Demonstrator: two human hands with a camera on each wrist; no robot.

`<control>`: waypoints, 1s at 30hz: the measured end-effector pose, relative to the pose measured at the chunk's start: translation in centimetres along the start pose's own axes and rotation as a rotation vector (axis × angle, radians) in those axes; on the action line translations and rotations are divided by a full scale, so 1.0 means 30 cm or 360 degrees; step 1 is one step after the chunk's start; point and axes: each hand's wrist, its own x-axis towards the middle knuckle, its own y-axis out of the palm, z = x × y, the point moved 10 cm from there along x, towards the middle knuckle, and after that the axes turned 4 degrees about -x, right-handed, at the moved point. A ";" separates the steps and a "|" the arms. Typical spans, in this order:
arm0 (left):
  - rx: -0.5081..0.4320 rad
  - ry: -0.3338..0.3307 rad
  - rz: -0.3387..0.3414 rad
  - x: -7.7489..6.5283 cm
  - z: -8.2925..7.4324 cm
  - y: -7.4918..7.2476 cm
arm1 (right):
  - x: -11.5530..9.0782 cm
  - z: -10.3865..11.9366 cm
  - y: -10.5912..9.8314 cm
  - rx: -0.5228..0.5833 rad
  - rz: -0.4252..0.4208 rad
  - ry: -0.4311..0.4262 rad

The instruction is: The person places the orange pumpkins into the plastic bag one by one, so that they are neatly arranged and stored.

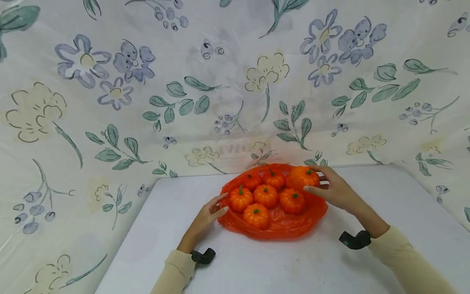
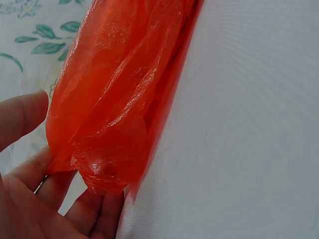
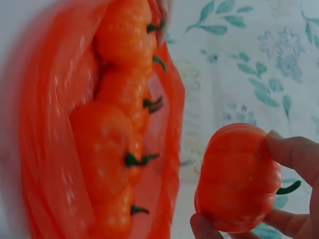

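Observation:
My right hand (image 1: 337, 191) grips a small orange toy pumpkin (image 1: 304, 178) with a green stem, above the right back part of a red plastic bag (image 1: 290, 228). In the right wrist view the held pumpkin (image 3: 238, 179) is apart from the bag, between thumb and fingers. Several similar pumpkins (image 1: 265, 196) lie in the spread bag, stems mostly up. At the bag's left edge is my left hand (image 1: 207, 216). In the left wrist view its fingers (image 2: 82, 211) lie beside and partly behind the bag's crumpled edge (image 2: 107, 169), the thumb standing apart from it.
The bag lies on a white table (image 1: 176, 204), near its back edge. Behind and around the table hangs a pale cloth (image 1: 235, 94) printed with flowers and leaves. A black wrist camera (image 1: 203, 256) sits on the left wrist, another black camera (image 1: 355, 240) on the right.

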 end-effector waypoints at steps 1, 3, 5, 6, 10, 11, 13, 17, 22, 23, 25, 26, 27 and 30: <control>-0.0002 -0.0002 0.0000 -0.001 0.001 0.001 | -0.005 0.008 0.019 -0.0014 0.0007 -0.0026; -0.0006 -0.0013 0.0006 -0.004 0.006 0.003 | -0.013 0.025 0.057 -0.0033 0.0016 -0.0079; -0.0007 -0.0016 0.0005 -0.006 0.006 0.005 | -0.019 0.040 0.092 -0.0049 0.0019 -0.0131; -0.0010 -0.0021 0.0004 -0.006 0.006 0.005 | -0.021 0.048 0.110 -0.0054 0.0022 -0.0159; 0.0004 -0.0009 0.0003 -0.004 0.002 0.006 | -0.027 0.073 0.173 -0.0092 0.0017 -0.0248; 0.0001 -0.0004 0.0004 -0.002 0.001 0.006 | -0.028 0.076 0.187 -0.0103 0.0012 -0.0261; 0.0012 0.0012 0.0005 -0.001 -0.003 0.005 | -0.030 0.079 0.213 -0.0140 0.0000 -0.0281; 0.0018 0.0030 0.0007 0.003 -0.006 0.002 | -0.034 0.072 0.258 -0.0184 -0.0008 -0.0284; 0.0011 0.0037 0.0014 0.006 -0.006 0.003 | -0.039 0.064 0.288 -0.0207 -0.0037 -0.0254; 0.0003 0.0036 0.0014 0.005 -0.007 0.003 | -0.039 0.063 0.291 -0.0213 -0.0043 -0.0244; -0.0007 0.0029 0.0016 0.004 -0.004 0.004 | -0.041 0.061 0.300 -0.0218 -0.0041 -0.0222; -0.0016 0.0024 0.0014 0.003 -0.003 0.004 | -0.042 0.059 0.304 -0.0225 -0.0038 -0.0206; -0.0024 0.0012 0.0010 0.003 0.000 0.004 | -0.042 0.057 0.308 -0.0234 -0.0036 -0.0195; -0.0011 0.0005 0.0007 0.008 -0.001 0.002 | -0.040 0.057 0.311 -0.0255 -0.0029 -0.0191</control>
